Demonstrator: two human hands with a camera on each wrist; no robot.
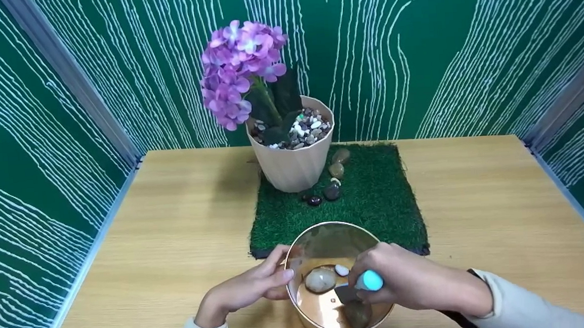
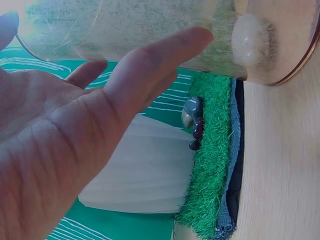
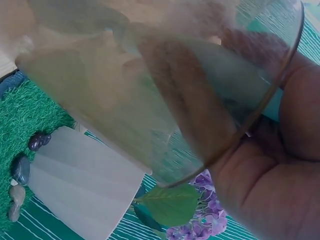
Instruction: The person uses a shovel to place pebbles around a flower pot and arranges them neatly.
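Observation:
A see-through bucket (image 1: pixel 304 325) stands on the table, close to me. Inside it lie a pale round stone (image 1: pixel 320 280), a small white stone (image 1: pixel 342 270) and a dark stone (image 1: pixel 357 314). My left hand (image 1: pixel 254 287) rests against the bucket's left wall, its digits mostly straight in the left wrist view. My right hand (image 1: pixel 405 279) reaches over the right rim and grips a tool by its turquoise handle (image 1: pixel 371 280). A flat dark part (image 1: pixel 346 293) shows beside that hand, inside the bucket. The tool's kind is hidden by the hand.
Behind the bucket lies a green grass mat (image 1: pixel 376 209). On its far left part stands a beige flowerpot (image 1: pixel 294 166) holding purple flowers (image 1: pixel 243 68) and gravel. Several stones (image 1: pixel 332 191) curve along the mat beside the pot. Green patterned walls (image 1: pixel 443 73) surround the table.

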